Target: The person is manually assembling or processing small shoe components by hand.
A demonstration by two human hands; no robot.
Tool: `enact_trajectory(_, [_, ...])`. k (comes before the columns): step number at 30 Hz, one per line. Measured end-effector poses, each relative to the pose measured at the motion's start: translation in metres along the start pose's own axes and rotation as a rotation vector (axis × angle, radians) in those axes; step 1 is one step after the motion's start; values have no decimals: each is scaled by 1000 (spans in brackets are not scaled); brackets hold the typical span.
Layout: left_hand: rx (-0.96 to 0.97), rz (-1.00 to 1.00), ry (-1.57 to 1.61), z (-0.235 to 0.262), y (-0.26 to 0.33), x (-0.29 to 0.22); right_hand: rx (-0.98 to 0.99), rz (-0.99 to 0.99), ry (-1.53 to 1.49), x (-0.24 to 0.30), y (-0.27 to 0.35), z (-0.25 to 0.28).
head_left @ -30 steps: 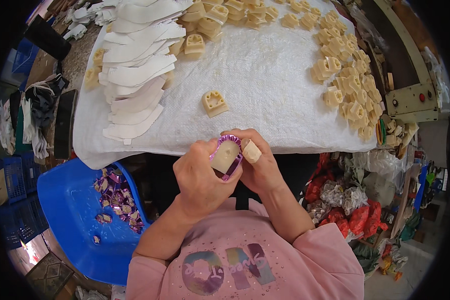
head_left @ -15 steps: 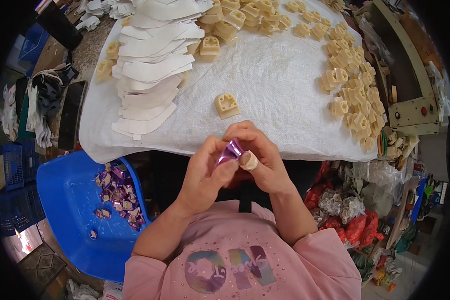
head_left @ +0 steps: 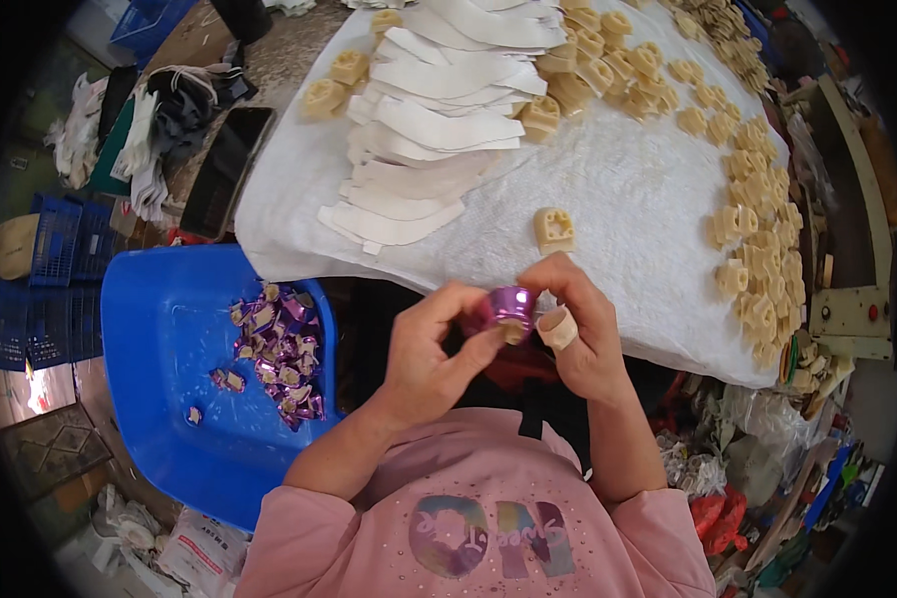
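Note:
Above my lap, near the table's front edge, I have a shiny purple-covered shoe heel [head_left: 511, 302]; its underside shows beige. My left hand [head_left: 431, 349] pinches it between thumb and fingers. Curled fingers of my right hand [head_left: 586, 334] touch its upper right side, while that thumb, wrapped in a beige band [head_left: 557, 328], stands slightly apart from it. Just beyond my hands, a bare beige heel [head_left: 554, 230] with holes in its top stands alone on the white sheet [head_left: 618, 199].
Overlapping white strips [head_left: 434, 130] run up the table's left part. Beige heels [head_left: 762, 249] lie heaped along the right side and far end. At lower left, a blue tub [head_left: 169, 399] holds several purple-covered pieces [head_left: 284, 349]. A phone [head_left: 227, 171] lies beside the sheet.
The view has shifted, so the table sits further right. The purple heel has been turned upright in my fingers, and my right thumb has come away from it.

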State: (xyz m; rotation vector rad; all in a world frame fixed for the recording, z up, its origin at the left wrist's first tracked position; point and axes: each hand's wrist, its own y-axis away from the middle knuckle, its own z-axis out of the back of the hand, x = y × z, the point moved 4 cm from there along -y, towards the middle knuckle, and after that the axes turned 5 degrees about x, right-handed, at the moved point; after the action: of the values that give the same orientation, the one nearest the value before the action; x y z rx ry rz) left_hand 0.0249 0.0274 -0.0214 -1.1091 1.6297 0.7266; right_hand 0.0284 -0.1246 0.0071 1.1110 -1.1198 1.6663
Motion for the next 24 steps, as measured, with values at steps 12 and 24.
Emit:
enact_trajectory(12, [-799,166,-1208,163,108,-8,-198,260,752,5,-69,-7])
enact_trajectory(24, [-477,-459,-1094,91,-18,-54,-140,302,1004,23,-138,-21])
